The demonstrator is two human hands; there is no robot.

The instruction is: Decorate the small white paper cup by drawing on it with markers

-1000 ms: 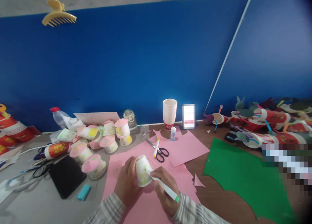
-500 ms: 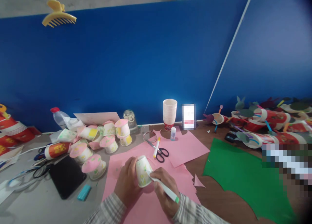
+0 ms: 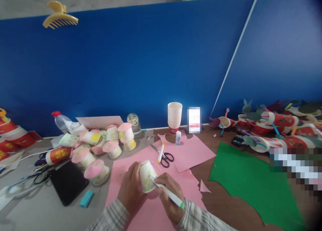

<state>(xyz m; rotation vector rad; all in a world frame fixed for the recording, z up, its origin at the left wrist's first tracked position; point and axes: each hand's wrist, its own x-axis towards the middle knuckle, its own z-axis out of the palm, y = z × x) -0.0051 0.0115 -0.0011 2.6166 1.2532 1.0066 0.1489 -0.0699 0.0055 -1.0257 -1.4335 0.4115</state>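
Observation:
A white paper cup point(image 3: 146, 178) with green and yellow drawings is held upside down and slightly tilted over pink paper point(image 3: 153, 214). My left hand point(image 3: 131, 184) wraps round its left side. In my right hand point(image 3: 171, 194) is a white marker point(image 3: 171, 194) with a green end, its tip at the cup's right side. Beyond the hands, black-handled scissors point(image 3: 166, 160) and a yellow-and-white marker point(image 3: 161, 152) lie on the pink paper. A small glue bottle point(image 3: 178, 138) stands behind them.
Pink-topped decorated cups point(image 3: 97, 172) cluster at the left, near a black tablet point(image 3: 69, 183) and a teal block point(image 3: 86, 198). Stacked cups point(image 3: 174, 117) stand by the blue partition point(image 3: 141, 63). Green paper point(image 3: 251, 180) and red cup figures point(image 3: 281, 120) lie right.

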